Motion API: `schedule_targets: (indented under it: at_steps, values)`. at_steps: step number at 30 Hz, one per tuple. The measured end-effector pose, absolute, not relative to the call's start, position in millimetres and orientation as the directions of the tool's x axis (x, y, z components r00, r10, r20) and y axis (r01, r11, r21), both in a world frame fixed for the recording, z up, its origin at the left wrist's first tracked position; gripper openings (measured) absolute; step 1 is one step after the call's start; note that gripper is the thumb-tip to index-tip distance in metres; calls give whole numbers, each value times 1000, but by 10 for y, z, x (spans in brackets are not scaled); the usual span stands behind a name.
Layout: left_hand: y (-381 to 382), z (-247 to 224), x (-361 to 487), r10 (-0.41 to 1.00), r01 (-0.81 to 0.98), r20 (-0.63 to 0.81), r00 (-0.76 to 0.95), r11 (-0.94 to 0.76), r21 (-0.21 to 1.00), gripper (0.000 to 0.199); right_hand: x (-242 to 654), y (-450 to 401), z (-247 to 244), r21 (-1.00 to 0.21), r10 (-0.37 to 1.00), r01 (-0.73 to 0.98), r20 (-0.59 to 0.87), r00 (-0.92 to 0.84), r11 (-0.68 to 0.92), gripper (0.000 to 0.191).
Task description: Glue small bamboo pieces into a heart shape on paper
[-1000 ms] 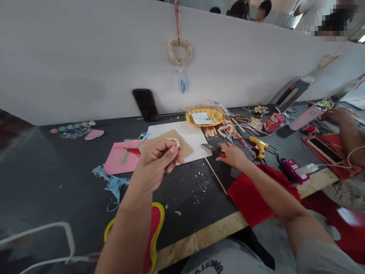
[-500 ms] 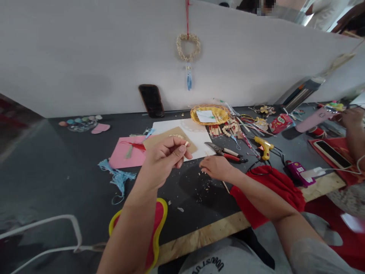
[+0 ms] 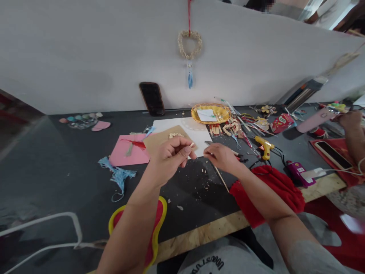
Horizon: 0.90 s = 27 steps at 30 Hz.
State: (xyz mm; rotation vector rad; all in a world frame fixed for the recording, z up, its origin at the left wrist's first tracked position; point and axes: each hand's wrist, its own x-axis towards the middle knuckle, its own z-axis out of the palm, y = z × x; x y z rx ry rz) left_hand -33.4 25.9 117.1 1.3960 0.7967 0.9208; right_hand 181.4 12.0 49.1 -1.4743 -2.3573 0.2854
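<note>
My left hand (image 3: pixel 176 154) pinches a small pale wooden piece (image 3: pixel 192 145) between thumb and fingertips, above the brown card (image 3: pixel 154 141). To its right, my right hand (image 3: pixel 221 156) is closed, fingertips pressed together; what they hold, if anything, is too small to make out. The two hands are apart. A thin wooden stick (image 3: pixel 221 179) lies on the dark table (image 3: pixel 199 209) below my right hand. Small pale bits (image 3: pixel 203 171) lie between my hands. Behind my left hand, a cluster of pale pieces (image 3: pixel 175 135) rests on the card. Pliers are partly hidden behind my right hand.
A yellow basket (image 3: pixel 211 114), a yellow glue gun (image 3: pixel 265 147) and a red cloth (image 3: pixel 268 194) lie around the right side. Pink paper (image 3: pixel 131 150) and blue tassels (image 3: pixel 118 175) are at the left. A phone (image 3: pixel 152 99) leans on the wall. Another person's hand (image 3: pixel 352 121) is far right.
My right hand has moved slightly up and right, now covering much of the pliers. My left hand has shifted a little right, still pinching the piece. More of the stick shows.
</note>
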Motion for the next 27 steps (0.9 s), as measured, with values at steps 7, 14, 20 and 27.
schedule_targets:
  at_steps: [7,14,20,27]
  values:
    - [274,1139,-300,893,17,47,448,-62,998,19,1788,113,481,-206,876,892,-197,-441,403,17]
    - [275,1157,-299,895,47,41,445,-70,996,19,1717,43,383,-241,867,878,-188,-461,414,19]
    - [265,1169,-280,898,52,41,438,-71,996,20,1600,-6,307,-143,866,885,-187,-464,444,15]
    - [277,1110,-289,908,49,55,416,-83,995,23,1659,63,481,-286,879,832,161,-448,476,10]
